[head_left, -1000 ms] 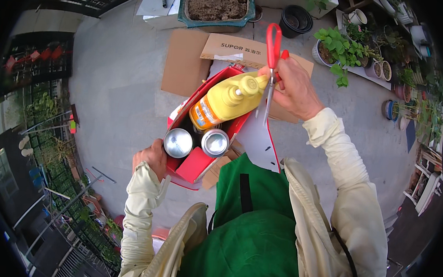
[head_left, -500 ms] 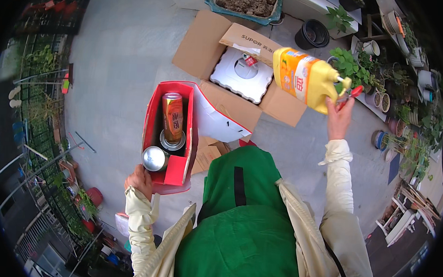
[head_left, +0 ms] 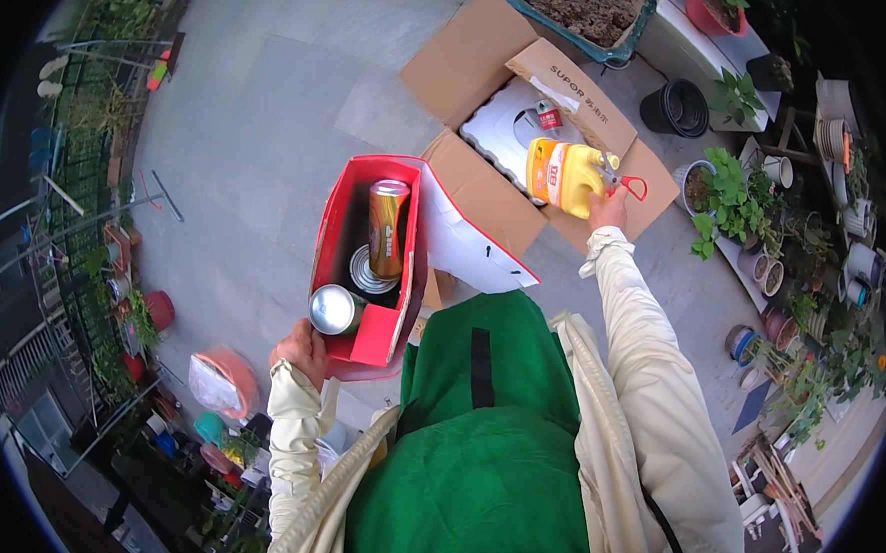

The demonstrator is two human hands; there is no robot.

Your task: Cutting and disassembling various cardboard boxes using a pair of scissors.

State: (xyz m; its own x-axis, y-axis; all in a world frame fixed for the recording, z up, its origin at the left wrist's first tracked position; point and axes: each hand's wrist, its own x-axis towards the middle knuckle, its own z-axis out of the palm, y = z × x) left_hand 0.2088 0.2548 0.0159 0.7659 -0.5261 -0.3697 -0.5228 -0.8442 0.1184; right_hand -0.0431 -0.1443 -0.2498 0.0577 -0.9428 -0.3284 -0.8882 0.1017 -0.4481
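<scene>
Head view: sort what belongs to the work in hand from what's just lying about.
In hand or close by:
- yellow jug and red-handled scissors, at the right hand
- red box, its corner at the left hand, with cans inside
- open cardboard box

Apparently just lying about:
- soil-filled planter
- black pot
- leafy potted plant

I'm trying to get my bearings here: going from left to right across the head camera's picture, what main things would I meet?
Pink tub, the person's left fingers, upright gold can, yellow jug, black pot, small white pot.
</scene>
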